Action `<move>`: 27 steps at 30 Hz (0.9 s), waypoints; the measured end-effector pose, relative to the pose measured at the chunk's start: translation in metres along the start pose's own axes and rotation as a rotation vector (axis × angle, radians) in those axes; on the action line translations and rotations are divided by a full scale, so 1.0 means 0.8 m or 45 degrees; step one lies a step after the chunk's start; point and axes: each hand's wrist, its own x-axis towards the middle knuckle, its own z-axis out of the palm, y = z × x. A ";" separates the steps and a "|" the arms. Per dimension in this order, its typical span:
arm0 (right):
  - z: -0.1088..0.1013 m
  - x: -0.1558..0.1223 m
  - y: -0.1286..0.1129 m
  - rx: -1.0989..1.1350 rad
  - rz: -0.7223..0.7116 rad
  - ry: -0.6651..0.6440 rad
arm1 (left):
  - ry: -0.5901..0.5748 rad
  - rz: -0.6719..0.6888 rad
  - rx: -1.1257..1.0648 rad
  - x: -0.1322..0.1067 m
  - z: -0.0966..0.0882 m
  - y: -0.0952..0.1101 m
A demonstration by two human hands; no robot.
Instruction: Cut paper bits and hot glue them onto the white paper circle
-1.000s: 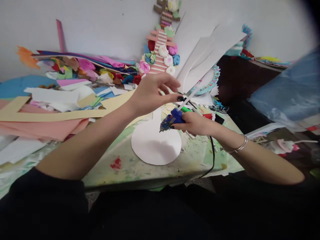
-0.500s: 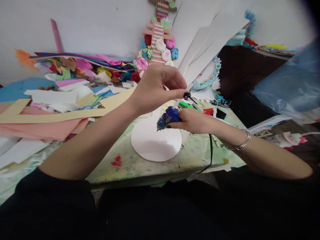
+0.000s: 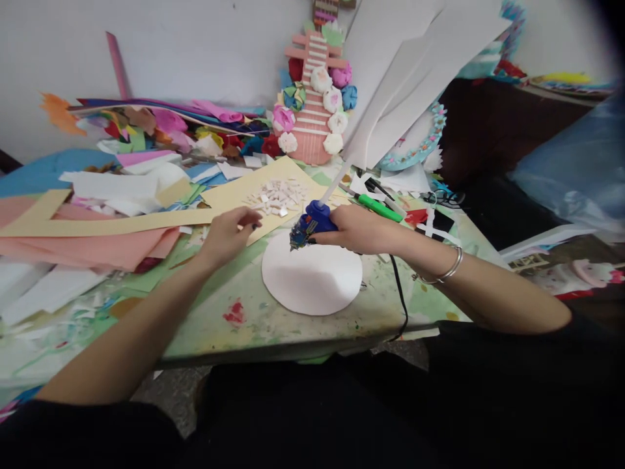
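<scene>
Blue plastic forms the body of the compact glue gun (image 3: 319, 218), which is held in the right hand (image 3: 364, 229) above the table (image 3: 273, 335). The grip of the right hand is closed around the handle. A slender translucent white glue stick (image 3: 334, 184) is seated in the rear of the tool and is directed obliquely up and to the right; the nozzle is pointed down and to the left, over the upper part of the rounded white flat piece (image 3: 312, 286). This piece is laid flat on the table, near its front edge, and its far edge is partly covered by the tool and the right hand. A thin black cable (image 3: 401, 299) is draped below the right forearm. The left hand (image 3: 224, 236) is positioned to the left of the tool, beside the loose pile of small white block-like pieces (image 3: 280, 197). Its grip is narrow, with the thumb and fingers curled toward each other; whether a piece is pinched there cannot be told. The pile is spread on the pale yellow paper sheet (image 3: 283, 169). The green-handled slim tool (image 3: 379, 207) is placed just beyond the right hand. At the rear, the pink slatted panel trimmed with paper flowers (image 3: 312, 124) is stood upright against the wall (image 3: 195, 52).
</scene>
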 end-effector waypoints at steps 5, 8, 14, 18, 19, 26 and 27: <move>0.014 0.032 0.017 0.191 0.053 -0.049 | -0.070 0.133 0.252 -0.082 -0.002 0.009; 0.021 0.051 0.034 0.282 0.096 -0.051 | -0.002 0.449 0.155 -0.134 0.011 0.041; 0.017 0.052 0.072 0.262 0.251 0.027 | -0.019 0.689 0.182 -0.197 0.051 0.061; 0.015 0.023 0.096 0.281 0.290 -0.035 | -0.011 0.695 0.331 -0.207 0.061 0.056; 0.015 0.013 0.101 0.269 0.292 -0.047 | -0.011 0.705 0.364 -0.208 0.062 0.057; 0.027 -0.054 0.110 0.383 0.099 0.005 | -0.018 0.706 0.509 -0.212 0.068 0.061; 0.029 -0.061 0.109 0.394 0.076 0.000 | -0.011 0.707 0.506 -0.212 0.068 0.061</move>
